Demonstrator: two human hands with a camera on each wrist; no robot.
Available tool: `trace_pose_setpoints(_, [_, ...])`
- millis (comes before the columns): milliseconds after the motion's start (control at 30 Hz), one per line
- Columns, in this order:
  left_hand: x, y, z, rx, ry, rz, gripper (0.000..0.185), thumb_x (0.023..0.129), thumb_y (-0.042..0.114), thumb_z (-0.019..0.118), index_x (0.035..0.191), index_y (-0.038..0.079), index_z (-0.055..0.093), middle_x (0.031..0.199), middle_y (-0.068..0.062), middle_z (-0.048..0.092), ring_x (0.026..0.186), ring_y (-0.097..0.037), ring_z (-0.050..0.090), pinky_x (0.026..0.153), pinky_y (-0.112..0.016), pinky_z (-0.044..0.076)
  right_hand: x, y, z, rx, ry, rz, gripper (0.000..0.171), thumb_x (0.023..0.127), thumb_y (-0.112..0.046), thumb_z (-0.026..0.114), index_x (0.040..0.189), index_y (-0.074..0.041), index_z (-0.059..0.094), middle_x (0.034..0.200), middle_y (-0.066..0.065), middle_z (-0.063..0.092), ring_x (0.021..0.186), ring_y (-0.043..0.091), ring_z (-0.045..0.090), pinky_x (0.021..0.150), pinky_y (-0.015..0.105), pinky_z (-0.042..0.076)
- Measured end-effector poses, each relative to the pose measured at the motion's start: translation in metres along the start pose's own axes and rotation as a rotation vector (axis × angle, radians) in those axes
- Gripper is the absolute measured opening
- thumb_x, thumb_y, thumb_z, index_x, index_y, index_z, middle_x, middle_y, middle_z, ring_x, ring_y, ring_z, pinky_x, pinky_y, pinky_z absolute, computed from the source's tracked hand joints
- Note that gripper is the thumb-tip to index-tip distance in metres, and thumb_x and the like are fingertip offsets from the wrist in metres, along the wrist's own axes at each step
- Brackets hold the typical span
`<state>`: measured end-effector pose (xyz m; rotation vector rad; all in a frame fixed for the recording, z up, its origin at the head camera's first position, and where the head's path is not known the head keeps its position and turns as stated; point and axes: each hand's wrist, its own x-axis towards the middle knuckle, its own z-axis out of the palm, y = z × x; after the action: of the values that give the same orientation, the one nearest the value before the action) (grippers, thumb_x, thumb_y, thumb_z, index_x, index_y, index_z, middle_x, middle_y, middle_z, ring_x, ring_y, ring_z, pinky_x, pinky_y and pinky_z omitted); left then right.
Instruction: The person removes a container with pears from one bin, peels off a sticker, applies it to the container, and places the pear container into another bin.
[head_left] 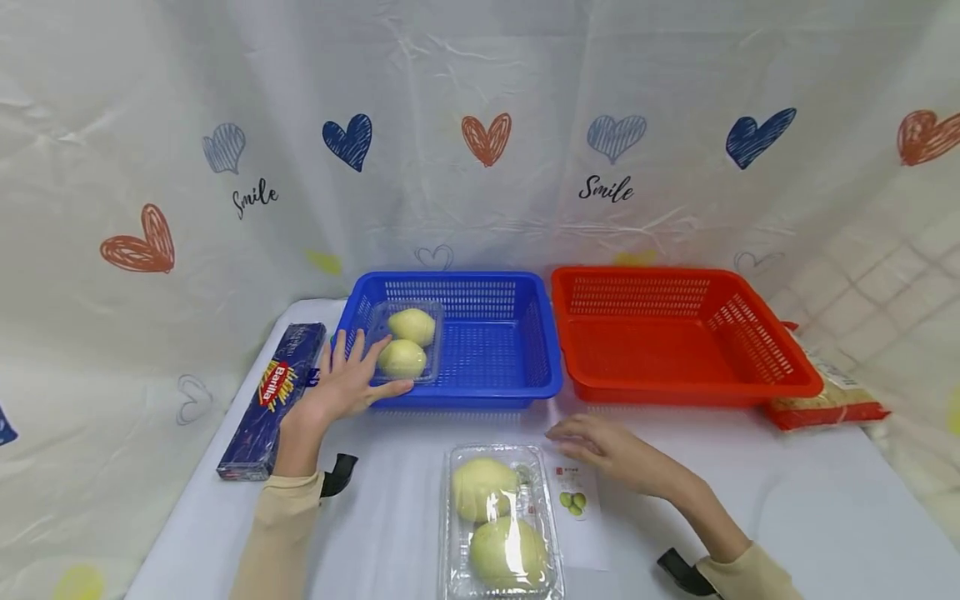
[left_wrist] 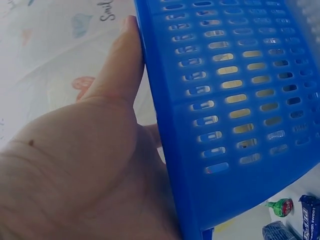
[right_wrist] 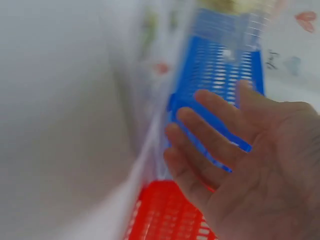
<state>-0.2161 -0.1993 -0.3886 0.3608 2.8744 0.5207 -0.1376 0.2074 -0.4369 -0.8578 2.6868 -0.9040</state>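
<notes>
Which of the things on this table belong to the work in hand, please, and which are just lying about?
In hand: left hand at the blue basket holding one pear pack; right hand open near the second pack.

Lying about: red basket, Barilla box, noodle bag, label.

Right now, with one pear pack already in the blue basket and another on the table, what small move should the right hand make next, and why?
Probably lower the right hand onto the clear pear pack on the table and grip its edge. That hand hovers open just beside the pack, holding nothing, while the left hand rests open at the blue basket, against the pack already inside.
</notes>
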Motion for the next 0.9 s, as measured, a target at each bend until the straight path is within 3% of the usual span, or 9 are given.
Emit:
trace_pose_setpoints(133, [-0.002, 0.008, 0.000, -0.051, 0.015, 0.091, 0.083, 0.099, 0.056, 0.059, 0.163, 0.012, 0.028, 0.169, -0.034, 0.007, 0.154, -0.060, -0.012, 0.121, -0.076, -0.009, -0.016, 0.006, 0.013, -0.226, 0.026, -0.028, 0.024, 0.096, -0.025, 0.071, 0.118, -0.017, 0.075, 0.128, 0.006, 0.071, 0.121, 0.031, 0.065, 0.101, 0.054, 0.054])
trace_pose_setpoints(233, [-0.007, 0.024, -0.003, -0.153, 0.054, 0.272, 0.056, 0.102, 0.039, 0.063, 0.149, 0.013, 0.051, 0.164, -0.025, 0.033, 0.157, -0.052, 0.013, 0.125, -0.072, 0.009, -0.020, 0.004, 0.021, -0.284, 0.038, -0.013, 0.021, 0.091, -0.024, 0.077, 0.112, -0.021, 0.076, 0.132, 0.008, 0.070, 0.124, 0.033, 0.064, 0.102, 0.057, 0.054])
trace_pose_setpoints(300, [-0.012, 0.037, -0.005, -0.243, 0.042, 0.443, 0.039, 0.101, 0.031, 0.065, 0.136, 0.014, 0.062, 0.152, -0.015, 0.052, 0.151, -0.041, 0.036, 0.124, -0.065, 0.026, -0.018, 0.001, 0.024, -0.308, 0.068, -0.009, 0.018, 0.089, -0.021, 0.079, 0.106, -0.023, 0.076, 0.130, 0.008, 0.071, 0.122, 0.032, 0.066, 0.101, 0.056, 0.055])
trace_pose_setpoints(367, [-0.016, 0.051, -0.006, -0.322, -0.056, 0.573, 0.029, 0.100, 0.027, 0.067, 0.128, 0.017, 0.067, 0.141, -0.005, 0.061, 0.141, -0.029, 0.051, 0.120, -0.055, 0.039, -0.015, -0.001, 0.025, -0.333, 0.100, -0.011, 0.016, 0.087, -0.017, 0.080, 0.100, -0.024, 0.074, 0.124, 0.005, 0.073, 0.116, 0.029, 0.068, 0.096, 0.053, 0.058])
trace_pose_setpoints(433, [-0.019, 0.062, -0.003, -0.359, -0.240, 0.621, 0.034, 0.099, 0.028, 0.069, 0.132, 0.019, 0.065, 0.141, 0.000, 0.061, 0.137, -0.025, 0.054, 0.118, -0.048, 0.044, -0.010, -0.002, 0.025, -0.359, 0.132, -0.008, 0.015, 0.087, -0.015, 0.081, 0.095, -0.025, 0.072, 0.116, 0.000, 0.074, 0.109, 0.025, 0.069, 0.089, 0.049, 0.060])
trace_pose_setpoints(533, [-0.020, 0.073, 0.007, -0.289, -0.516, 0.545, 0.061, 0.094, 0.032, 0.075, 0.149, 0.018, 0.051, 0.155, -0.002, 0.051, 0.143, -0.031, 0.050, 0.120, -0.044, 0.043, -0.007, -0.002, 0.024, -0.389, 0.160, -0.015, 0.017, 0.087, -0.013, 0.080, 0.090, -0.026, 0.069, 0.105, -0.007, 0.071, 0.099, 0.017, 0.067, 0.080, 0.040, 0.059])
trace_pose_setpoints(633, [-0.015, 0.077, 0.022, -0.196, -0.674, 0.418, 0.084, 0.088, 0.034, 0.081, 0.159, 0.022, 0.037, 0.162, -0.008, 0.042, 0.140, -0.036, 0.053, 0.116, -0.041, 0.046, -0.009, 0.001, 0.021, -0.374, 0.159, -0.068, 0.020, 0.089, -0.010, 0.077, 0.091, -0.025, 0.064, 0.095, -0.011, 0.066, 0.090, 0.009, 0.062, 0.076, 0.033, 0.056])
trace_pose_setpoints(767, [-0.009, 0.077, 0.034, -0.199, -0.735, 0.318, 0.088, 0.085, 0.028, 0.086, 0.158, 0.027, 0.037, 0.152, -0.012, 0.050, 0.122, -0.028, 0.066, 0.104, -0.031, 0.052, -0.012, 0.011, 0.014, -0.199, 0.096, -0.152, 0.017, 0.096, -0.003, 0.066, 0.098, -0.018, 0.058, 0.094, -0.008, 0.065, 0.088, 0.008, 0.061, 0.077, 0.027, 0.055])
trace_pose_setpoints(900, [-0.008, 0.076, 0.035, -0.225, -0.738, 0.293, 0.085, 0.084, 0.024, 0.087, 0.155, 0.030, 0.040, 0.145, -0.010, 0.053, 0.116, -0.024, 0.069, 0.098, -0.029, 0.054, -0.016, 0.021, 0.005, 0.008, 0.009, -0.142, 0.010, 0.105, -0.005, 0.051, 0.101, -0.014, 0.051, 0.120, 0.005, 0.075, 0.114, 0.026, 0.071, 0.097, 0.033, 0.059])
